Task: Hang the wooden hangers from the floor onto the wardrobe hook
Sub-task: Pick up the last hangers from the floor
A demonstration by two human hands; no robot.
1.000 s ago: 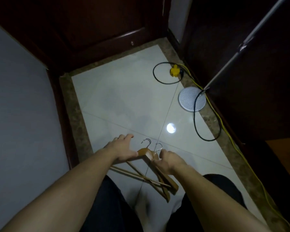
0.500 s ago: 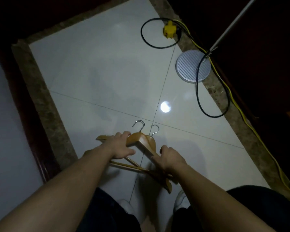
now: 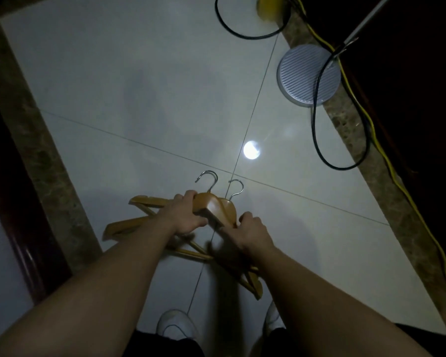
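Two wooden hangers [image 3: 218, 208] with metal hooks [image 3: 208, 179] lie stacked on the pale tiled floor [image 3: 139, 99], hooks pointing away from me. My left hand [image 3: 184, 215] grips the left shoulder of the stack near the neck, fingers curled over its top. My right hand [image 3: 252, 231] holds the right shoulder, fingers curled on the wood. The hangers' left arms [image 3: 129, 225] stick out past my left forearm, and the right ends [image 3: 254, 286] show below my right wrist. No wardrobe hook is in view.
A round ribbed white disc [image 3: 300, 76] lies at the upper right with a black cable [image 3: 317, 130] looping over it. A yellow cable [image 3: 386, 161] runs along the brown marble border [image 3: 371, 176]. A dark wooden frame [image 3: 8, 202] stands at left. My white shoes [image 3: 177, 324] are below.
My view has tilted further down and come closer to the floor. Both hands have closed tighter on the hangers' shoulders, and the left arms of the hangers now show.
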